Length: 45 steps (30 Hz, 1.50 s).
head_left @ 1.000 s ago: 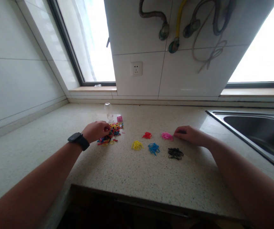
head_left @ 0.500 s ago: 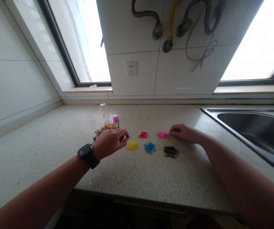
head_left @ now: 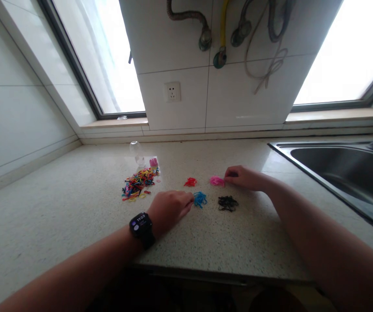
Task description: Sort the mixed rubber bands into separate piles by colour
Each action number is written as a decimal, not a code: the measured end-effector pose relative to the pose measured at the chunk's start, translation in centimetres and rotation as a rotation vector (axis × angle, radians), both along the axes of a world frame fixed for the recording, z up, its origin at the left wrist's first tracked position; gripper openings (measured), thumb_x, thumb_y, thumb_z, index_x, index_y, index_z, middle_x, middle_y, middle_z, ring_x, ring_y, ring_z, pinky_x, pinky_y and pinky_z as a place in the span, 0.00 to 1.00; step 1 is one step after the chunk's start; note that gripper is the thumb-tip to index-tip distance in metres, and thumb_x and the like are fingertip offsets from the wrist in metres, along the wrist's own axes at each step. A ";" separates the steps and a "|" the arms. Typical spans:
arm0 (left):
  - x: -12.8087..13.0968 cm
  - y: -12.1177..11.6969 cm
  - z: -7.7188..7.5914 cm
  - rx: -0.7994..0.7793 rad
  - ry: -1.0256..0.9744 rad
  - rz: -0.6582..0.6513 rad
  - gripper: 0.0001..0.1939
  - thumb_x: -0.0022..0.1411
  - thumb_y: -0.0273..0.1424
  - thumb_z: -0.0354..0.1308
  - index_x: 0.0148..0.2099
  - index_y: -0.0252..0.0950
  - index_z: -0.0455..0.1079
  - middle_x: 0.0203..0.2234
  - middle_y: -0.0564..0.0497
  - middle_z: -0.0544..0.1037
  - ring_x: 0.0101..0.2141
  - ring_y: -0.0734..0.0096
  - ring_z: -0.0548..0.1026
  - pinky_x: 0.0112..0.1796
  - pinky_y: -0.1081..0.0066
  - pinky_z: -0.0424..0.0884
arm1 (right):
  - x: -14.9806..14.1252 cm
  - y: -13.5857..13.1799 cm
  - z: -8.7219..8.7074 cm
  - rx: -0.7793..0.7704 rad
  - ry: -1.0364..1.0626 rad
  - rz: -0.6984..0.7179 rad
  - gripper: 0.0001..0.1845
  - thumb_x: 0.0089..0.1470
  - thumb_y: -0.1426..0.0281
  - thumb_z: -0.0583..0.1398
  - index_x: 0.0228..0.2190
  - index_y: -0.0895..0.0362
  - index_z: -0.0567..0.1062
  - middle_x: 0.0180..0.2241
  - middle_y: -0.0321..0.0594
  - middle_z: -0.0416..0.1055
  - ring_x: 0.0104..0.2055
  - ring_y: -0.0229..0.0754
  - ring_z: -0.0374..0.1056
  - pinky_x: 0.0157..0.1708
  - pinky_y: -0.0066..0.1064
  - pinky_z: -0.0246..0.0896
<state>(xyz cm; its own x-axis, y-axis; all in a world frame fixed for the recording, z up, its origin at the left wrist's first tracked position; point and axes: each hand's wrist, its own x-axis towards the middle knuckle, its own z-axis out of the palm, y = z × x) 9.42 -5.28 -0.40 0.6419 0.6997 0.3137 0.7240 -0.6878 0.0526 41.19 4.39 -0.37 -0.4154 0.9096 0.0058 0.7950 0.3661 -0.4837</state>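
Observation:
My left hand (head_left: pixel 171 207), with a black watch on its wrist, is low over the counter. Its closed fingertips meet the left edge of a small pile of blue rubber bands (head_left: pixel 200 199); the band between them is mostly hidden. The yellow pile is covered by this hand. My right hand (head_left: pixel 242 177) rests with pinched fingers against the right side of the pink rubber bands (head_left: pixel 217 181); whatever they grip is hidden. Red rubber bands (head_left: pixel 191 182) lie left of the pink ones, and black rubber bands (head_left: pixel 228 203) lie nearer me. Farther left is a mixed, many-coloured heap (head_left: pixel 138 183).
Behind the mixed heap stand a clear bottle (head_left: pixel 137 154) and a pink cap (head_left: pixel 153 162). A steel sink (head_left: pixel 331 167) is set into the speckled counter (head_left: pixel 85 208) at right. Wall hoses (head_left: pixel 220 56) hang above, near a socket (head_left: pixel 172 92).
My left hand has moved right and nearer me, from beside the mixed heap to the blue pile, uncovering the heap and hiding the yellow bands. My right hand stays by the pink pile.

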 end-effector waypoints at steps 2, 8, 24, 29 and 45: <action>0.2 0.1 -0.2 0.018 0.030 0.016 0.06 0.69 0.31 0.54 0.40 0.38 0.71 0.30 0.49 0.78 0.31 0.68 0.76 0.29 0.72 0.63 | 0.0 0.0 0.0 -0.001 -0.003 0.000 0.21 0.55 0.52 0.58 0.34 0.57 0.78 0.31 0.44 0.77 0.32 0.43 0.68 0.31 0.33 0.59; 0.2 0.2 -0.4 0.061 0.046 0.036 0.10 0.70 0.33 0.52 0.39 0.38 0.73 0.29 0.48 0.78 0.30 0.67 0.76 0.29 0.72 0.65 | 0.1 0.2 -0.3 0.007 0.004 0.001 0.22 0.54 0.50 0.59 0.34 0.56 0.78 0.33 0.45 0.78 0.33 0.44 0.69 0.32 0.33 0.60; -0.1 -2.5 -0.7 0.179 0.045 -0.404 0.08 0.66 0.29 0.51 0.35 0.37 0.70 0.20 0.53 0.73 0.22 0.73 0.70 0.23 0.71 0.59 | 0.2 -0.2 -0.1 -0.001 0.011 0.013 0.21 0.55 0.52 0.58 0.34 0.57 0.78 0.34 0.44 0.78 0.34 0.44 0.70 0.33 0.33 0.60; -0.7 -2.8 -0.7 0.148 0.049 -0.522 0.07 0.66 0.30 0.51 0.36 0.39 0.69 0.20 0.55 0.73 0.22 0.73 0.70 0.22 0.70 0.58 | 0.2 -0.2 -0.4 0.074 0.055 -0.008 0.19 0.56 0.54 0.57 0.33 0.57 0.77 0.30 0.41 0.75 0.31 0.42 0.67 0.32 0.33 0.59; -1.4 -2.7 -0.7 0.114 0.068 -0.549 0.07 0.66 0.32 0.52 0.36 0.39 0.68 0.21 0.55 0.75 0.23 0.72 0.73 0.22 0.67 0.58 | -12.9 -2.6 4.6 0.220 0.166 0.250 0.10 0.58 0.63 0.59 0.34 0.55 0.77 0.27 0.37 0.74 0.27 0.37 0.64 0.29 0.30 0.56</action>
